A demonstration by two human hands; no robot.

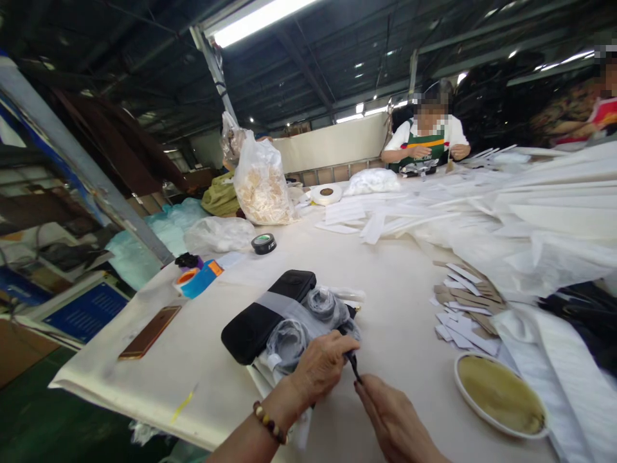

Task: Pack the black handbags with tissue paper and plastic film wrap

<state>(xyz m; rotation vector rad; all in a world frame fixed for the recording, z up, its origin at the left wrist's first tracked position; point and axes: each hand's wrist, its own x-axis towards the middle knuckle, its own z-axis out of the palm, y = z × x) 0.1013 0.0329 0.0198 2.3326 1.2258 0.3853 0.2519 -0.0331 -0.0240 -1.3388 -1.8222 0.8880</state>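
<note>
My left hand (322, 365) is closed in a pinch on a thin dark strip (354, 368) that comes off a black and grey bundle (284, 316) lying on the table. The fingertips of my right hand (393, 418) pinch the lower end of the same strip. A beaded bracelet (268, 421) circles my left wrist. The bundle is a black padded piece wrapped with grey translucent film and rolled grey material.
A white dish of yellowish paste (501, 393) stands at right, behind it a heap of small card and paper pieces (465, 305). Long white strips (554, 212) cover the far right. Tape rolls (263, 243), a plastic bag (263, 183), a brown phone (150, 331). Another person (427, 145) works across the table.
</note>
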